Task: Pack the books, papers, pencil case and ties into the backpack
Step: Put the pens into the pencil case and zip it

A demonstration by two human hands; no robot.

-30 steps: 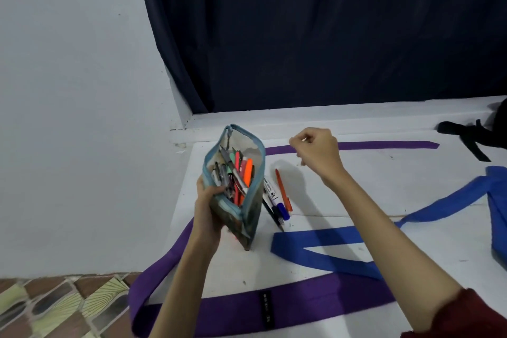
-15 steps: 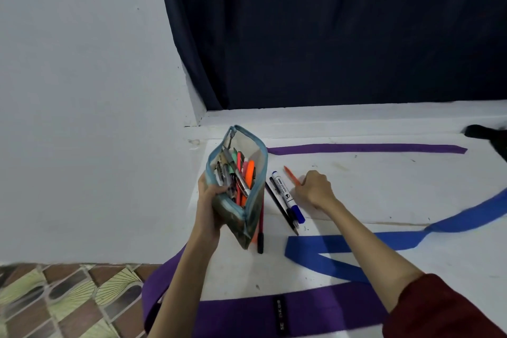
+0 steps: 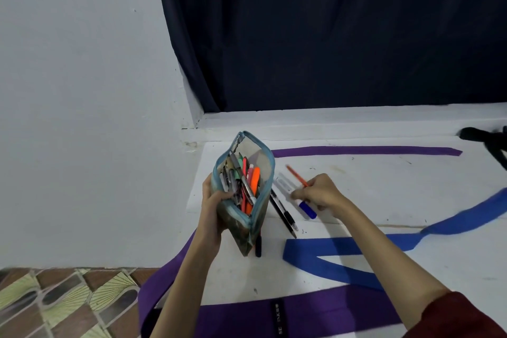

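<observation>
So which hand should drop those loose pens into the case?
The right hand: it already pinches the orange pen and marker. The left hand is busy holding the pencil case open.

Purple tie (image 3: 315,315) label (image 3: 279,320): only "SE" legible.

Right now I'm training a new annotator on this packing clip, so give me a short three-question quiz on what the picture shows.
1. True or false: the pencil case is zipped shut.
2. Which hand grips the pencil case? A) left hand B) right hand C) both
3. Fill in: the right hand is picking up an orange pen and a white marker with a ____ cap.

Key
1. False: it gapes open, with pens standing inside.
2. A: the left hand holds it upright on the white surface.
3. Blue.
</observation>
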